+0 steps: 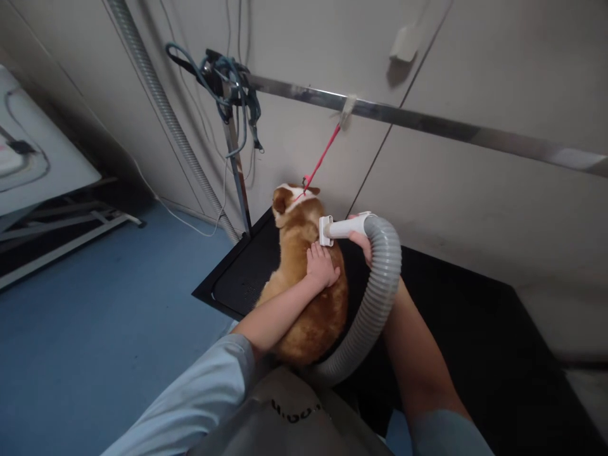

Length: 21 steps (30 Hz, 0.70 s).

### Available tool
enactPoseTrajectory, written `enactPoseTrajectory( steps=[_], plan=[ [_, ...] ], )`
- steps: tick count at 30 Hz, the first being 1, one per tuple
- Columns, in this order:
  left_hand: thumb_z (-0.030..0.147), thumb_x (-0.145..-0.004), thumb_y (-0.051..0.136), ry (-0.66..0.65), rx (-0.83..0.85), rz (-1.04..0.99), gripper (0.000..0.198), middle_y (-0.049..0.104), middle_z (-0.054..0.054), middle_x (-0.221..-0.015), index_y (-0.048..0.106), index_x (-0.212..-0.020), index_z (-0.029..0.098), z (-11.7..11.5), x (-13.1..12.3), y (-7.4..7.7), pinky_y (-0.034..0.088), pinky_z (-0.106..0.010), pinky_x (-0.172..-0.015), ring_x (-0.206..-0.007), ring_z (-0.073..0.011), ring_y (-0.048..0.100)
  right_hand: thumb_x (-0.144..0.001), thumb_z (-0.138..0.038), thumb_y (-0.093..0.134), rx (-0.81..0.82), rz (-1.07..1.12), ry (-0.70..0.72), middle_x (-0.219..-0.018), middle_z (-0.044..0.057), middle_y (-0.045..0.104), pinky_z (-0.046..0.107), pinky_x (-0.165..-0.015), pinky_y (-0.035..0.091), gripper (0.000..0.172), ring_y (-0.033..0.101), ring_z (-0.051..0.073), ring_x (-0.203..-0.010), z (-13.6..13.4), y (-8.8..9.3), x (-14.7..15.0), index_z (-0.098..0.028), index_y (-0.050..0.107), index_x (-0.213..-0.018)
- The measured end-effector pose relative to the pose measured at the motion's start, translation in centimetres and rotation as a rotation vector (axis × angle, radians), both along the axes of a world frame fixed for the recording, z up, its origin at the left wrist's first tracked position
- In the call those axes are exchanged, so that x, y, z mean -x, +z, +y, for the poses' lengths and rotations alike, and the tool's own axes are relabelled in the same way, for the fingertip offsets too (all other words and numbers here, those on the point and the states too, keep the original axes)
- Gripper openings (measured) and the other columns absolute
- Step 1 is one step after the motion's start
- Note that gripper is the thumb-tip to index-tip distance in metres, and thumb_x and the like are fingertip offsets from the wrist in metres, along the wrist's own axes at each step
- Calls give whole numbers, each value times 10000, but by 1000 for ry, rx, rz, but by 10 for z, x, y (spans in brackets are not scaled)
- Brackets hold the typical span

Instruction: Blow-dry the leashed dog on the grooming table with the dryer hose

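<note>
A tan and white dog (304, 316) is on the black grooming table (456, 304), its head turned toward the wall. My left hand (323, 266) lies flat on the dog's back with the fingers spread a little. In my right hand (361, 244) is the white nozzle (344, 228) of a pet dryer, its flat mouth close to the fur behind the shoulders; I cannot tell whether it touches. The grey ribbed hose (380, 285) curves from the nozzle down past the dog's rump. A pink leash (323, 155) runs from the dog's neck up to the metal bar.
A metal bar (427, 123) crosses above the table, joined to an upright post (237, 164) hung with blue straps (235, 76). Another ribbed hose (166, 107) runs down the wall. At the left stands a white table (47, 171) on the blue floor (118, 316).
</note>
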<state>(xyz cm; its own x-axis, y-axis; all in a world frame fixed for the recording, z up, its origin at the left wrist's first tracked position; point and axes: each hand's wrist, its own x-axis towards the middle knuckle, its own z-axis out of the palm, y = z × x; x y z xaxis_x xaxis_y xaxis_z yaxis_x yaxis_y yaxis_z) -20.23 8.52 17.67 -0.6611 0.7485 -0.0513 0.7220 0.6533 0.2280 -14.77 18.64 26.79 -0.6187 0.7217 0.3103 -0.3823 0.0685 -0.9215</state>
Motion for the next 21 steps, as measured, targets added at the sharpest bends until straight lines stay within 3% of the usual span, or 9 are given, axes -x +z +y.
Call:
enactPoseTrajectory(
  steps=[2,6,11,16,21],
  plan=[
    [518,-949,509,-19,4,0,949,195,-325,-1704,253,-1621,-102,0,1,-1,154,-541,-1305,-1606,-424,191,-512,-86,902,-58,-49,36,-999,-36,748,459,-1291,376,455,678,179,-1018,3,8,10,-245,744,-908],
    [517,-940,525,-23,16,-8,953,217,-331,-1696,266,-1621,-96,-3,1,-1,145,-546,-1308,-1601,-433,203,-631,-156,860,-128,-95,92,-990,-32,746,478,-1263,402,341,685,180,-1014,0,13,27,-231,743,-943],
    [524,-964,503,-19,13,-17,945,159,-316,-1717,236,-1634,-86,-4,-5,2,146,-521,-1315,-1617,-420,148,-669,-248,849,-144,-76,82,-1043,-8,722,485,-1240,432,358,682,199,-1052,-3,11,38,-227,714,-1000],
    [510,-970,523,-30,19,-2,913,193,-284,-1721,266,-1637,-57,-6,-9,3,155,-488,-1318,-1618,-392,167,-611,-270,872,-165,-94,92,-1034,-10,712,468,-1212,454,413,667,211,-1040,-3,17,39,-240,697,-985],
    [519,-988,493,-29,-1,13,902,187,-290,-1719,261,-1637,-64,-11,-10,4,157,-501,-1314,-1616,-406,160,-670,-344,821,-115,-45,48,-1047,5,712,393,-1066,554,383,657,195,-1017,-6,16,29,-240,660,-1002]
  ],
)
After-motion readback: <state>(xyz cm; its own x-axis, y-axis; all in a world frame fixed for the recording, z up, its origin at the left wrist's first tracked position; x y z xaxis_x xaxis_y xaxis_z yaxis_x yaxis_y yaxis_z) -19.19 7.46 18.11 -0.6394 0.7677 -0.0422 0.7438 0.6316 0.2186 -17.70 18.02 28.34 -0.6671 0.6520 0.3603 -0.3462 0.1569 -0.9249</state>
